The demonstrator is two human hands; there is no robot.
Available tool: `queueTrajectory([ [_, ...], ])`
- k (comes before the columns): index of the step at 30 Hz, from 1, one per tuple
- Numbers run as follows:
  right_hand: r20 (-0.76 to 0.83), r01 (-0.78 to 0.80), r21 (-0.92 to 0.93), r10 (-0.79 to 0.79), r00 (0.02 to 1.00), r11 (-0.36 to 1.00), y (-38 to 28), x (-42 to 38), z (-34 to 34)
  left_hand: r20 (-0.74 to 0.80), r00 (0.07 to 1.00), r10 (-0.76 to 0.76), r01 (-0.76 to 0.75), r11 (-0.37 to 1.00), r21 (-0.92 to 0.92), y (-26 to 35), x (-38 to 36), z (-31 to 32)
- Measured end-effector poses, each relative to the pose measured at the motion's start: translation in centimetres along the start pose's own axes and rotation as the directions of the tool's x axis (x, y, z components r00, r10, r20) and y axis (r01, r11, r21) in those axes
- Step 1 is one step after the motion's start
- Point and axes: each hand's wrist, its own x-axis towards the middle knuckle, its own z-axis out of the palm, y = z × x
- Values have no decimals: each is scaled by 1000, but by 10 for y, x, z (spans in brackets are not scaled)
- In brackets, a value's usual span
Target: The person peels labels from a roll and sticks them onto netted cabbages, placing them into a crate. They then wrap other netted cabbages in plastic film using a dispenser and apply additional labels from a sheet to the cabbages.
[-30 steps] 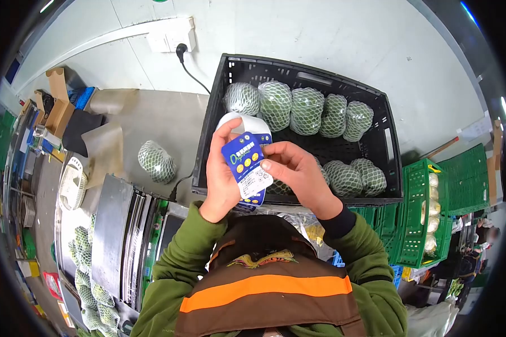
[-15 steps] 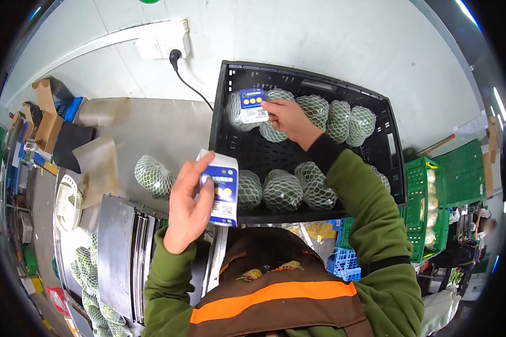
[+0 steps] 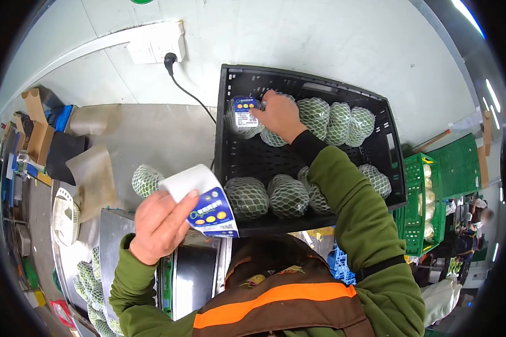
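Observation:
My left hand (image 3: pixel 162 222) is closed on a strip of blue-and-white printed labels (image 3: pixel 212 214), its white backing curling up over the fingers. At the black crate's back left corner, my right hand (image 3: pixel 281 117) reaches in with thumb and forefinger apart. Its thumb touches the edge of a label (image 3: pixel 245 111) lying on a green vegetable or fruit in white foam netting and clear wrap (image 3: pixel 245 128). The black crate (image 3: pixel 315 223) holds several such netted pieces in a back row and a front row (image 3: pixel 288 195). My forearm partly covers the front row.
Another netted piece (image 3: pixel 146 180) lies on the metal table (image 3: pixel 146 132) left of the crate. More netted pieces (image 3: pixel 90 283) are at lower left. A black plug and cable (image 3: pixel 171 59) hang from the wall socket. A green crate (image 3: pixel 413 208) stands at right, a person beyond.
The label has gone from my right fingers onto the netted piece. My left hand has moved left and down with the label strip, which now tilts and curls. My view has shifted slightly.

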Motion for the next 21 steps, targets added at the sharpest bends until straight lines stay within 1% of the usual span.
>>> queueTrajectory([
  [1,-30,55,-311,-68,997,949,-9,-3,-10,-83,995,50,-48,998,29,-2,1,-3],
  [2,-36,52,-316,-67,997,947,-12,-4,-13,-164,981,103,-93,994,63,-4,0,-4],
  [3,-45,190,-256,-208,977,948,-13,-4,-14,-219,975,23,-16,999,34,1,-4,-4],
  [4,-60,327,-197,-345,937,924,-13,-4,-15,-223,975,23,-16,999,32,2,-3,-2],
  [5,-57,329,-200,-347,936,923,-11,-2,-10,-315,948,37,-7,995,95,6,1,-1],
  [6,-70,465,-172,-482,874,868,-6,2,0,-401,914,56,9,987,158,10,7,1],
  [7,-88,593,-143,-607,790,793,0,6,10,-464,882,88,-30,991,132,13,19,6],
  [8,-92,599,-141,-613,785,788,6,9,19,-465,881,92,-29,990,141,14,23,12],
  [9,-74,634,-176,-652,754,753,8,9,25,-423,905,-48,13,996,-85,15,25,20],
  [10,-51,667,-207,-688,724,716,11,8,30,-348,920,-181,70,949,-306,19,27,26],
  [11,-81,668,-238,-700,710,705,15,9,33,-261,927,-268,133,889,-438,26,31,28],
  [12,-80,678,-229,-707,702,699,10,3,23,-229,941,-250,131,890,-436,29,34,29],
  [13,-157,659,-57,-658,736,750,-3,-10,2,-181,950,-255,154,886,-438,33,35,30],
  [14,-222,628,120,-596,771,769,-16,-24,-23,-132,957,-257,176,882,-437,38,36,31],
  [15,65,395,461,-474,878,794,-26,-44,-57,-140,929,-342,245,853,-462,47,39,37],
  [16,388,39,668,-393,834,743,-33,-68,-86,-140,928,-345,251,857,-450,49,41,44],
  [17,446,-153,805,-413,794,574,-38,-95,-97,-100,906,-412,313,808,-499,50,40,53],
  [18,490,-348,864,-446,749,365,-40,-119,-104,-55,879,-475,372,751,-545,53,42,58],
  [19,430,-210,870,-478,766,446,-41,-132,-110,43,837,-546,447,637,-628,58,47,62],
  [20,370,-65,853,-513,774,517,-40,-141,-114,47,837,-545,450,637,-625,63,53,67],
  [21,413,-138,827,-422,807,545,-31,-145,-111,95,805,-586,452,501,-738,67,59,73],
])
